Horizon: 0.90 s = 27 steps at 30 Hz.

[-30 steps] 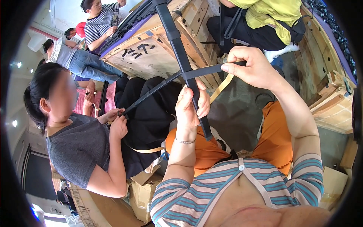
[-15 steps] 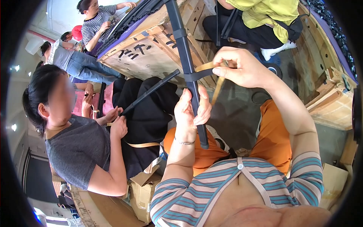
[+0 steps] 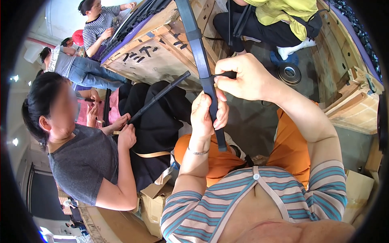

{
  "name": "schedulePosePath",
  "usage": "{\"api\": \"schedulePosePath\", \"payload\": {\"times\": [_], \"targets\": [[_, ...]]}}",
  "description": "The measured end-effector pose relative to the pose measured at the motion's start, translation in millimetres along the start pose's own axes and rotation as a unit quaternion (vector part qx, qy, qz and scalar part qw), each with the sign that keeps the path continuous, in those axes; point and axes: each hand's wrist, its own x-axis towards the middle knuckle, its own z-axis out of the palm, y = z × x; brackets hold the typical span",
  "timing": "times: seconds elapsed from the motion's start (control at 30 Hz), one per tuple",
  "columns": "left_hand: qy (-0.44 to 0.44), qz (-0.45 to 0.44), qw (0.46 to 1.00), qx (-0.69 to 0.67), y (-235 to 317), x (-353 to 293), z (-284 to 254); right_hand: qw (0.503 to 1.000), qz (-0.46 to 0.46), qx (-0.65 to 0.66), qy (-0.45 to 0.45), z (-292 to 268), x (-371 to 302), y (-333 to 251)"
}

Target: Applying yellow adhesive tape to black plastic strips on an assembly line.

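Observation:
A long dark bar (image 3: pixel 196 44) slants down in front of me, with a collar-like band partway along it. Fingers wrapped round its lower part, my left hand (image 3: pixel 210 111) holds it below a black tape band. From that band a short strip of black tape (image 3: pixel 230 75) runs off to the right. My right hand (image 3: pixel 249 79) pinches this strip close to the bar, thumb and forefinger closed on it. The bar's lower tip hangs over my orange trousers (image 3: pixel 198 162).
A co-worker at left, in a grey shirt (image 3: pixel 87 162), holds a thinner black bar (image 3: pixel 162 95). Ahead stands a wooden crate (image 3: pixel 139 58) topped with dark bars. Another crate (image 3: pixel 360 101) is at right. A tape roll (image 3: pixel 289 73) lies on the floor near a person in yellow.
My right hand has moved left and in against the bar, and the stretched tape is now shorter. The tan strip that hung from my right fingers no longer shows there.

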Motion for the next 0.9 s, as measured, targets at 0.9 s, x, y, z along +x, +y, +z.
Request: {"api": "schedulePosePath", "payload": {"times": [0.9], "targets": [[-0.017, -0.097, 0.987, -0.128, -12.0, -0.7, -7.4, 0.918, 0.092, 0.364, -0.125, 0.9, 12.9, 10.7]]}}
